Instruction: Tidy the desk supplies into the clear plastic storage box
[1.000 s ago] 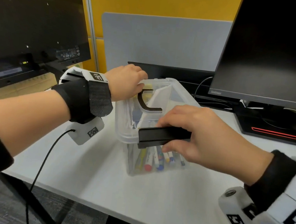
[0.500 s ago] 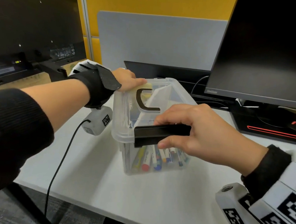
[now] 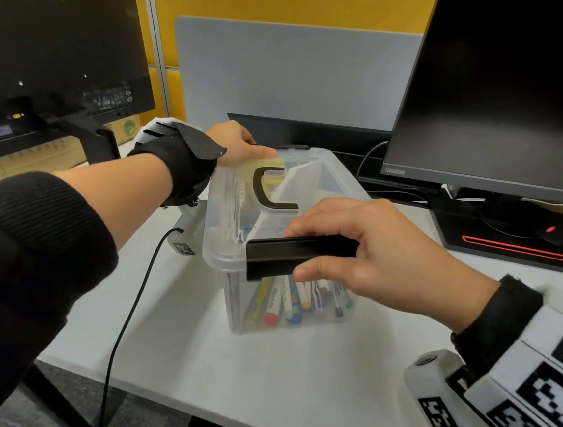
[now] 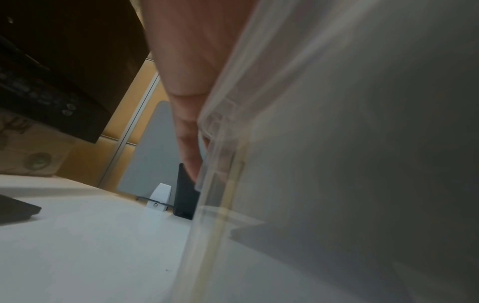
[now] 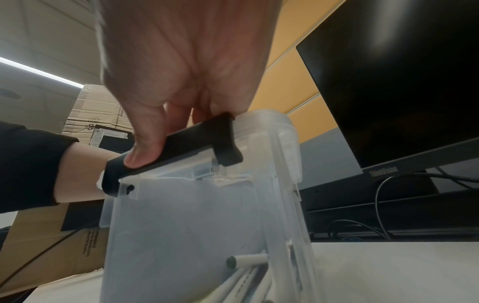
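Observation:
A clear plastic storage box (image 3: 296, 328) stands on the white desk with its clear lid (image 3: 225, 214) on, black handle (image 3: 261, 194) lying flat. Several markers (image 3: 278, 306) lie inside. My right hand (image 3: 304, 251) pinches the near black latch (image 3: 269, 258), thumb under it and fingers on top; the right wrist view shows that latch (image 5: 197, 141) tilted out from the box (image 5: 181, 225). My left hand (image 3: 242, 144) grips the lid's far left corner, thumb on top. In the left wrist view a finger (image 4: 186, 133) reaches down the box's end to the far black latch (image 4: 185, 194).
A dark monitor (image 3: 508, 97) stands at the right on a black base (image 3: 517, 250) with a red stripe. Another monitor (image 3: 49, 36) is at the left, a grey partition (image 3: 286, 76) behind. A black cable (image 3: 125, 318) crosses the desk (image 3: 223, 379) left of the box.
My left hand has slid from above the lid's handle to the far left corner and its forearm has dropped lower. The right hand still holds the near latch.

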{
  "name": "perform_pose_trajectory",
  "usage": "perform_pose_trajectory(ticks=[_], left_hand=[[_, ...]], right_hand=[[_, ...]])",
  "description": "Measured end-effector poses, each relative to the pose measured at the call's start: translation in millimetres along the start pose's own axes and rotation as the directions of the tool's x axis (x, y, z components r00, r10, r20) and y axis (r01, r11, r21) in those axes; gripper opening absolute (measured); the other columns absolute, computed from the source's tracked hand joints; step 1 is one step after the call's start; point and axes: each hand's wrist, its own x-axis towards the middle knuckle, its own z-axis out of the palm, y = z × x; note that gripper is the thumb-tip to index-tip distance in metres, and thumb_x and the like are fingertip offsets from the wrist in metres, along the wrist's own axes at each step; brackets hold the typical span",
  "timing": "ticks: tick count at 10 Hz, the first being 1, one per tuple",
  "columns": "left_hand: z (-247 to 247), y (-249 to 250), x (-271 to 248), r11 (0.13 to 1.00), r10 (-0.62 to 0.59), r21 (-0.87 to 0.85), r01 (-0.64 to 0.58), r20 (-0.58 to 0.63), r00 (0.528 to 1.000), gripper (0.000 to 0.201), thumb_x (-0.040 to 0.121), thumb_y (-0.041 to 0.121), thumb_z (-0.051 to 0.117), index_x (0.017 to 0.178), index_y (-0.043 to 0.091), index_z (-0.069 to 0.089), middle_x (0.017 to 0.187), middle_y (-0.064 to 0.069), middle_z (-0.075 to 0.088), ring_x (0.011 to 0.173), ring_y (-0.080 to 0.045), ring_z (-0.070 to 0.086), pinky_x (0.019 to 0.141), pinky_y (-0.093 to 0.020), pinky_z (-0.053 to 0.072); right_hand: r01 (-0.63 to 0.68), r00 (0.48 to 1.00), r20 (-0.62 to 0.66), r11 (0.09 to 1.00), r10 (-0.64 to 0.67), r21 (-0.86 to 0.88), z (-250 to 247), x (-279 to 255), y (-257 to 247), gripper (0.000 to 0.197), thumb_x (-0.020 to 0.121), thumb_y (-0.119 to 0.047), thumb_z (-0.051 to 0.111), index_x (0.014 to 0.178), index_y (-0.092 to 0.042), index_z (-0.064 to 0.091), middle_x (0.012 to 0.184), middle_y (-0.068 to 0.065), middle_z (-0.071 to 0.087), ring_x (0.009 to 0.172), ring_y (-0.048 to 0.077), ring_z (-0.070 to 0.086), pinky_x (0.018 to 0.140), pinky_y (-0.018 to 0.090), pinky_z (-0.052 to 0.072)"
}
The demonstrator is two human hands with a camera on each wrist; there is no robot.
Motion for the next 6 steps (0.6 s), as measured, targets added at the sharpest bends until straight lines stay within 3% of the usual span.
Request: perform_pose_trajectory(ticks=[1,3,5,6], left_hand=[[0,2,0,0.997,0.069,0.052,-0.065,-0.071,0.995,0.053,0.087,0.049,0.054,0.117,0.006,0.062,0.117,-0.014,0.063,0.088,-0.018,0.049,0.076,-0.027,0.039],[-1,4,3,0.984,0.153,0.102,-0.143,-0.101,0.983,0.049,0.087,0.043,0.056,0.112,0.002,0.066,0.112,-0.018,0.065,0.086,-0.019,0.050,0.078,-0.027,0.042],[0,4,1,0.960,0.246,0.154,-0.234,-0.064,0.967,0.043,0.092,0.039,0.049,0.119,0.007,0.062,0.116,-0.014,0.062,0.101,-0.026,0.057,0.078,-0.026,0.038],[-2,1,-10,0.906,0.416,0.161,-0.391,-0.170,0.893,0.036,0.092,0.031,0.054,0.120,0.009,0.060,0.117,-0.013,0.061,0.106,-0.026,0.059,0.083,-0.024,0.038]], right_hand=[[0.002,1.000,0.005,1.000,-0.002,0.015,0,1,0,0.025,0.074,-0.023,0.075,0.099,-0.026,0.071,0.095,-0.005,0.066,0.092,0.012,0.061,0.085,0.035,0.050],[-0.014,1.000,0.012,0.999,0.014,0.038,-1,2,1,0.026,0.074,-0.022,0.075,0.099,-0.027,0.072,0.095,-0.005,0.065,0.092,0.012,0.060,0.085,0.036,0.050],[-0.030,0.999,-0.040,0.998,0.033,0.062,2,2,2,0.026,0.071,-0.023,0.078,0.095,-0.029,0.071,0.094,-0.009,0.063,0.089,0.007,0.059,0.084,0.026,0.049],[0.035,0.996,-0.079,0.999,-0.034,0.010,4,-4,4,0.037,0.069,-0.029,0.075,0.105,-0.029,0.066,0.098,-0.010,0.061,0.093,0.003,0.057,0.086,0.018,0.045]])
